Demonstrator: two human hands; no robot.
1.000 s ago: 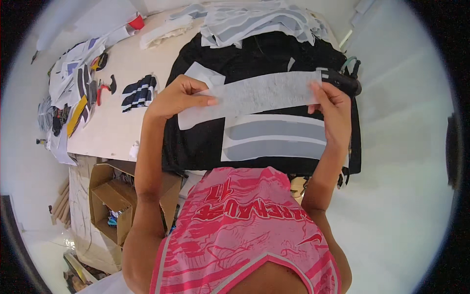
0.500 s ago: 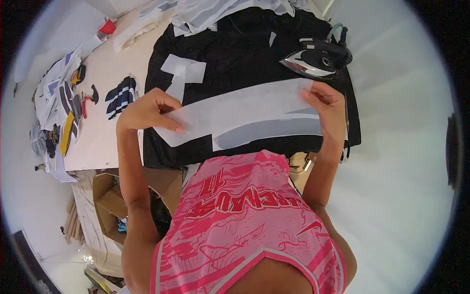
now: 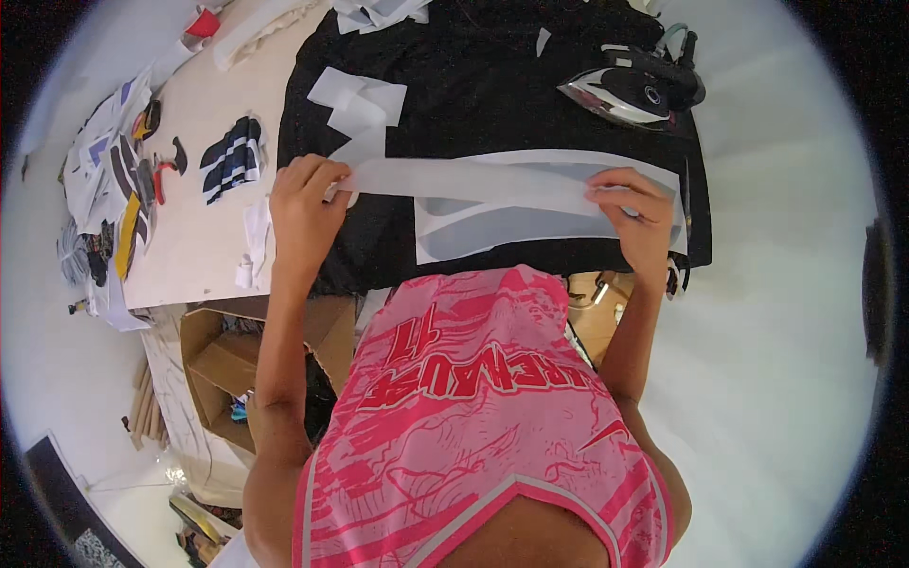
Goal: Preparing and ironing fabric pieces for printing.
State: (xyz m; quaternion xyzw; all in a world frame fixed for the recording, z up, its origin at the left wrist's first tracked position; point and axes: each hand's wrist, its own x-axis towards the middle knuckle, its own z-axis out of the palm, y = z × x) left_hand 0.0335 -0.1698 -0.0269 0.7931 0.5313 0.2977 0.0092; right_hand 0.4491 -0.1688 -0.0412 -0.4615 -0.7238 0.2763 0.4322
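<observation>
I am holding a pale strip (image 3: 464,180) across a grey-patterned sheet (image 3: 511,235).
My left fingers (image 3: 319,173) are pinching one end and my right fingers (image 3: 627,180) are gripping near the other. The sheet is lying on a black cloth (image 3: 473,104) spread over the desk (image 3: 180,251); an iron (image 3: 632,95) is resting beyond my right fingers, and white scraps (image 3: 358,99) are lying beyond my left.

A black cloth (image 3: 473,104) is covering much of a pale table (image 3: 189,246).
On the cloth, an iron (image 3: 625,95) is resting at the right, a sheet (image 3: 502,230) is lying toward the near edge, and white scraps (image 3: 365,102) are lying leftward; striped fabric (image 3: 232,159) is lying on the bare left part.
</observation>
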